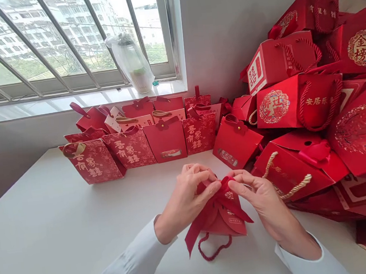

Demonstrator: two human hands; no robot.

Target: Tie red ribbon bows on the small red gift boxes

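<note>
A small red gift box (pixel 212 226) with pale printed characters rests on the white table, its twisted rope handle (pixel 215 255) drooping toward me. Across the top of the box runs a dark red ribbon (pixel 194 231), with one tail hanging to the left and another to the right. My left hand (pixel 189 197) pinches the ribbon between thumb and fingers from the left. From the right, my right hand (pixel 257 196) pinches the same ribbon, its fingertips close to those of the left. The ribbon's exact shape between the fingers is partly hidden.
Rows of upright red gift boxes (pixel 128 149) stand along the wall behind my hands. A tall pile of larger red boxes with rope handles (pixel 297 103) fills the right side. On the windowsill is a jar in a plastic bag (pixel 138 69). White tabletop (pixel 49 238) extends left.
</note>
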